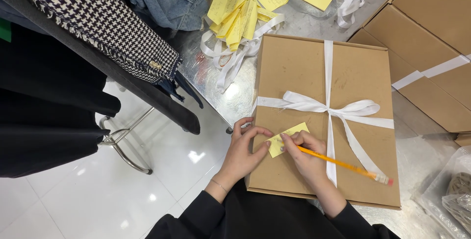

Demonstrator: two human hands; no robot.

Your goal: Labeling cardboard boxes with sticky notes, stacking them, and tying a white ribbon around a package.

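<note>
A flat brown cardboard box tied with a white ribbon bow lies on a shiny metal table. A small yellow sticky note rests on the box lid near its front left. My left hand presses the note's left edge with its fingertips. My right hand grips a yellow pencil, tip down on the note and eraser end pointing right.
A pile of yellow sticky notes and loose white ribbon lie at the table's back. More brown boxes are stacked at right. Hanging clothes, including a houndstooth jacket, crowd the left above a white tiled floor.
</note>
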